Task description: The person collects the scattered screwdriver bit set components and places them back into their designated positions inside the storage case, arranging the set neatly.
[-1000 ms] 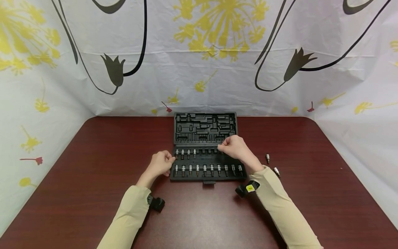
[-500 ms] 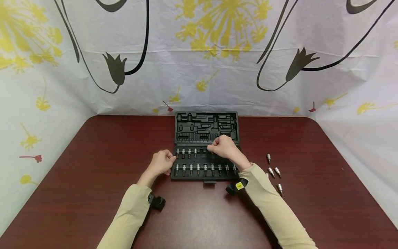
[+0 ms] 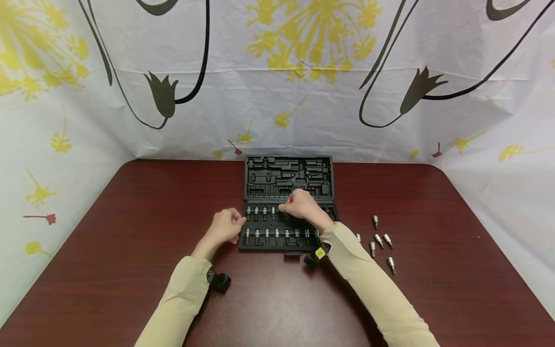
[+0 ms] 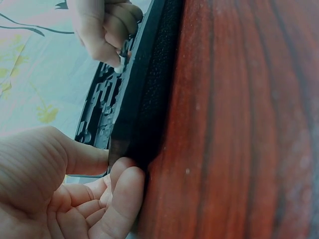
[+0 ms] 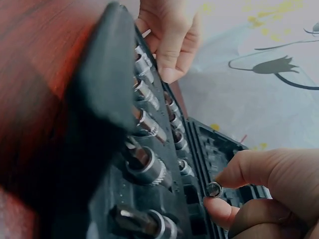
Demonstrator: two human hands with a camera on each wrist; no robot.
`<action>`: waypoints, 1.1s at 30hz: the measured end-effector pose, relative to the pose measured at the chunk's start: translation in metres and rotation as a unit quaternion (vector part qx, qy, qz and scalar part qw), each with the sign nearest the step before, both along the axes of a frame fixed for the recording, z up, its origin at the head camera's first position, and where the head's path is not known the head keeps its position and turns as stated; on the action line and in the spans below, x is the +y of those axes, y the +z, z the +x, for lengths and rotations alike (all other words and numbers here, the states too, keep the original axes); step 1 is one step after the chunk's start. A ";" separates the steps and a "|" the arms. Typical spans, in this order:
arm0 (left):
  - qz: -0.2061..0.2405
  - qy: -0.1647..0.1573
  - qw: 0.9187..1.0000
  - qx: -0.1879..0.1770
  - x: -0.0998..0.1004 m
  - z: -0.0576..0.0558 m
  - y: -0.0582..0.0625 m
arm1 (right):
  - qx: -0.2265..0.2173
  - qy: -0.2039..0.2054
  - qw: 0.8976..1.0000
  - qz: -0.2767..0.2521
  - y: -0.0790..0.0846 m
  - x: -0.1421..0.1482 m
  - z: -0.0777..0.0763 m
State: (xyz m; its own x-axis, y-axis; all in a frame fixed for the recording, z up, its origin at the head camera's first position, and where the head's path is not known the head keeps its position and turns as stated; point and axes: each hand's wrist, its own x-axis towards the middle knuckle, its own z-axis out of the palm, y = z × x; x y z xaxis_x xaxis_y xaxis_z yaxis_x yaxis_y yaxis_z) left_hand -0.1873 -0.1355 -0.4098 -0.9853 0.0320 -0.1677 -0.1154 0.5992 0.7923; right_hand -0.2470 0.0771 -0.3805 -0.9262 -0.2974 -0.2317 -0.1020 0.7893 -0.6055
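A black plastic case (image 3: 279, 225) lies open on the table, its lid tilted back behind it. Chrome bit sockets (image 3: 267, 234) stand in its front row, and several more (image 3: 257, 212) fill the left part of the back row. My left hand (image 3: 224, 226) pinches the case's left edge between thumb and fingers, close up in the left wrist view. Over the back row, just right of the seated ones, my right hand (image 3: 300, 205) pinches a bit socket (image 5: 214, 189) between thumb and forefinger. Its slots (image 5: 193, 199) below in the right wrist view hold nothing.
Several loose bit sockets (image 3: 378, 240) lie on the dark red wooden table (image 3: 433, 289) to the right of the case. The lid (image 3: 288, 168) has moulded recesses. A patterned white cloth (image 3: 234, 96) hangs behind the table.
My right hand has moved left along the back row, from its right end to beside the seated bit sockets. More loose ones show as the forearm shifts left. The left hand stays put.
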 end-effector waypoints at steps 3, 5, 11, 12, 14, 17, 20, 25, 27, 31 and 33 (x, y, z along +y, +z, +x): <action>0.000 -0.001 1.000 0.000 0.000 0.000 0.000 | -0.013 -0.007 1.000 0.012 -0.001 -0.004 -0.003; -0.001 -0.002 1.000 0.000 -0.001 0.000 0.000 | -0.020 -0.012 1.000 0.022 -0.001 -0.006 -0.003; -0.001 -0.002 1.000 0.002 0.000 0.000 0.000 | -0.033 -0.019 0.996 0.080 0.003 -0.014 -0.006; 0.000 -0.002 1.000 0.003 0.000 0.000 0.001 | -0.036 -0.018 0.995 0.089 0.004 -0.015 -0.007; 0.000 -0.002 1.000 0.007 -0.001 0.000 0.001 | -0.045 -0.016 0.994 0.099 0.005 -0.017 -0.008; 0.002 -0.001 1.000 0.008 0.000 0.001 0.001 | -0.055 -0.005 0.993 0.104 0.007 -0.016 -0.009; 0.002 -0.001 1.000 0.006 0.000 0.001 0.001 | -0.066 0.009 0.993 0.100 0.008 -0.014 -0.012; 0.001 -0.001 1.000 0.004 -0.001 0.002 0.000 | -0.087 0.007 0.994 0.060 0.006 -0.007 -0.019; 0.000 0.000 1.000 0.004 -0.001 0.001 0.000 | -0.092 0.000 0.995 0.048 0.004 -0.005 -0.021; -0.001 0.001 1.000 0.006 -0.001 0.001 0.000 | -0.094 -0.009 0.994 0.059 0.005 -0.003 -0.023; 0.000 0.001 1.000 0.007 0.000 0.001 -0.001 | -0.090 -0.011 0.993 0.076 0.005 -0.002 -0.025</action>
State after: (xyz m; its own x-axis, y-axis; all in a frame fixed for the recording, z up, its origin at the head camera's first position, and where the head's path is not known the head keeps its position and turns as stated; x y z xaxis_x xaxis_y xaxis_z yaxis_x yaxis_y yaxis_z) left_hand -0.1862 -0.1358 -0.4104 -0.9875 0.0306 -0.1545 -0.1055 0.5996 0.7933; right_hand -0.2719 0.0755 -0.3757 -0.8714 -0.2277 -0.4345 0.0147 0.8733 -0.4870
